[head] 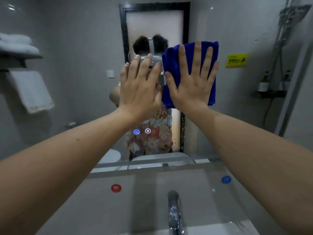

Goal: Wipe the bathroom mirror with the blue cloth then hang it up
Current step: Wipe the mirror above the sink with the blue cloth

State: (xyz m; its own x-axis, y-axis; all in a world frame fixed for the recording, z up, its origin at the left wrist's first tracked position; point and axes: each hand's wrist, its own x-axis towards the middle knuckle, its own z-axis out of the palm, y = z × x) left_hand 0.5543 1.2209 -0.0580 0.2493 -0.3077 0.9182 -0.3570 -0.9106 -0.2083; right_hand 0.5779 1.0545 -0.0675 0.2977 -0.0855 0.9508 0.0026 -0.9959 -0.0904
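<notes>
Both arms are stretched out toward the bathroom mirror (71, 48). The right hand (194, 82) is flat, fingers spread wide, pressing the folded blue cloth (171, 60) against the glass, roughly centre and a bit right, about head height in the reflection. The cloth sticks out above the fingertips and down past the heel of the palm on the right side. The left hand (140, 87) is also open and flat with fingers fanned, palm toward the mirror just beside the cloth, its thumb side right at the cloth's left edge; can't tell if it's actually touching the glass. It holds nothing. Low on the mirror there are two little lit touch icons (142, 131). In the reflection you can see white towels (25, 65) on a rack at the left, a yellow sign (236, 60) on the wall at the right, and bottles on a shower shelf (269, 94). Below the mirror, a chrome faucet (174, 212) sits at the bottom centre, with a red sticker (116, 188) to its left and a blue sticker (226, 179) to its right.
</notes>
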